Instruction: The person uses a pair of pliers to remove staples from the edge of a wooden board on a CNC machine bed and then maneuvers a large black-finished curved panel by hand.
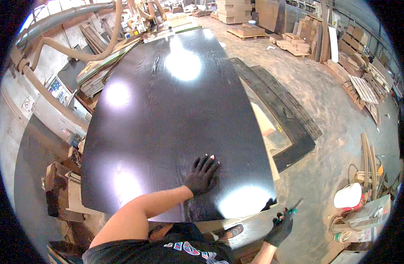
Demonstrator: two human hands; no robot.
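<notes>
A large black wood-grain panel lies flat in front of me, its glossy top reflecting bright lamps. My left hand, in a dark glove with some fingertips bare, rests flat on the panel near its close edge, fingers spread. Off the panel's near right corner, my right hand, gloved too, is closed around a small hand tool with a green handle and a thin grey blade-like tip. The tool's exact kind is too small to make out.
Dark boards lie along the panel's right side, with pale wood beneath. A white bucket stands at the right. Stacked planks and pallets line the far right. A thick hose hangs at the left.
</notes>
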